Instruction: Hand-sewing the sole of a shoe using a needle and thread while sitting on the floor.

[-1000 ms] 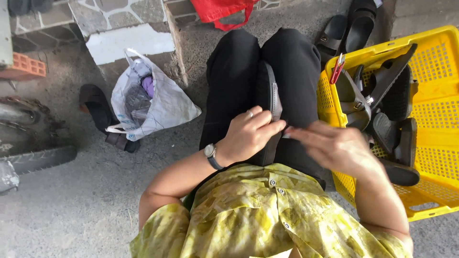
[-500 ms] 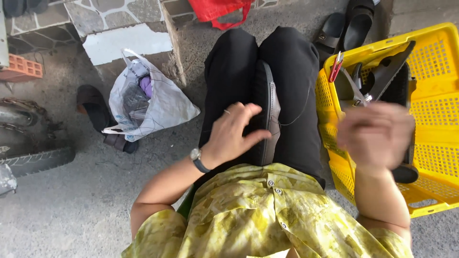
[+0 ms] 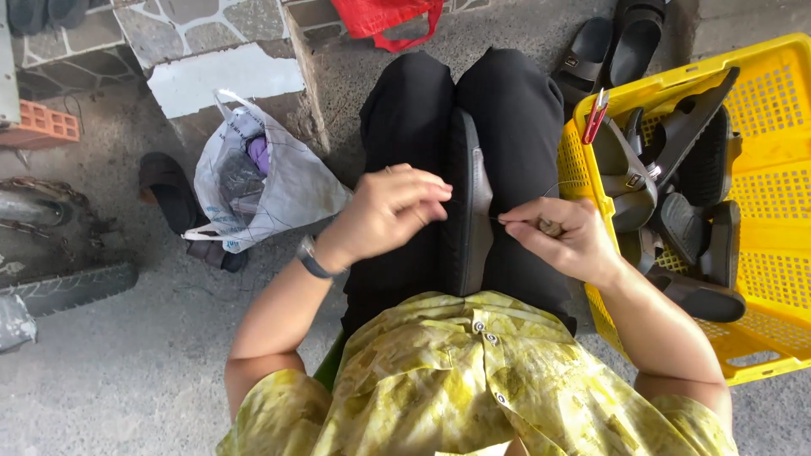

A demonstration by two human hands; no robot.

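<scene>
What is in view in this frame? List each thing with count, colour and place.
sandal on lap: one, black, standing on edge between the knees.
yellow crate: one, on the ground at the right, holding several black sandals.
clip: one, red, on the crate's rim.
plastic bag: one, whitish, on the ground at the left.
red bag: one, top edge.
loose sandals: two, black, top right.
brick: one, orange, far left.
tyre: one, black, lower left.
left hand: on the lap sandal, wristwatch worn.
right hand: pinching a thin tool at the sandal's edge.
</scene>
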